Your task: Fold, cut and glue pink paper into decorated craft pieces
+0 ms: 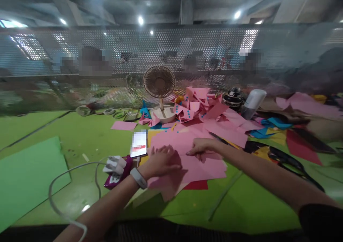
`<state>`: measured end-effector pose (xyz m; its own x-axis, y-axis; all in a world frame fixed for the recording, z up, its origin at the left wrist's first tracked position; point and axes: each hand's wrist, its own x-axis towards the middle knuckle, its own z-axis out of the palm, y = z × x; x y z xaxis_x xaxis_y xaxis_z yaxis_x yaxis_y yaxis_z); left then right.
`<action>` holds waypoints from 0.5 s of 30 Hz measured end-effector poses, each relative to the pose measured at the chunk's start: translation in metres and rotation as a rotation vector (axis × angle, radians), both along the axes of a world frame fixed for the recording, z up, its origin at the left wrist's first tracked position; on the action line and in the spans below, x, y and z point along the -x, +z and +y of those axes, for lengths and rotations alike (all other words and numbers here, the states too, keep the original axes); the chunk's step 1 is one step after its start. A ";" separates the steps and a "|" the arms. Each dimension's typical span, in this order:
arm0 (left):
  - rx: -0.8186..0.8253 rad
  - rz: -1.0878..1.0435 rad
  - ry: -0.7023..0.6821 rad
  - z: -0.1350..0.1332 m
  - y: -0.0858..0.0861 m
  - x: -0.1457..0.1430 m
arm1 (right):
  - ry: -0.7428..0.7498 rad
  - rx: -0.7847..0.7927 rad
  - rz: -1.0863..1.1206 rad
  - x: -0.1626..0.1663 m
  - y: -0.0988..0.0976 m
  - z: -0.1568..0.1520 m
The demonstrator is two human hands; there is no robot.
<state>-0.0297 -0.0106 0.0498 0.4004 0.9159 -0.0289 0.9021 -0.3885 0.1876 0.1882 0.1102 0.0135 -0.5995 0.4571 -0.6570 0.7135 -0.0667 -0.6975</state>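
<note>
1 spread left hand (160,161) covers pink paper (205,168); whether the curled right hand (202,146) grips is unclear.

The bench (254,202) is yellowish green, the paper sheets (214,168) pink, the folded pieces (195,107) pink with blue dots, the large sheet (29,177) mint green, the wristband (138,178) grey, the charger (121,163) white
</note>
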 end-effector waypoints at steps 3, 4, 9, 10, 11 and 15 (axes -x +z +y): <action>0.001 -0.097 0.113 0.028 0.019 -0.004 | -0.014 0.018 0.003 -0.001 -0.002 0.000; 0.071 -0.115 0.161 0.038 0.022 -0.007 | -0.015 0.021 0.001 -0.001 -0.001 0.000; 0.606 -0.326 0.173 0.072 0.007 -0.023 | -0.027 0.026 -0.006 0.000 0.000 -0.002; 0.644 -0.296 0.185 0.076 0.002 -0.024 | -0.034 0.026 -0.002 0.000 0.000 -0.002; 0.657 -0.274 0.200 0.079 -0.003 -0.024 | -0.039 0.027 0.003 0.000 0.000 -0.002; 0.672 -0.225 0.238 0.082 -0.014 -0.016 | -0.056 0.020 0.038 -0.002 -0.001 -0.005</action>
<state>-0.0135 0.0716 0.0361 0.2562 0.7920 -0.5541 0.8595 0.0756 0.5055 0.1900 0.1048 0.0128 -0.5979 0.4779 -0.6435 0.6814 -0.1198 -0.7221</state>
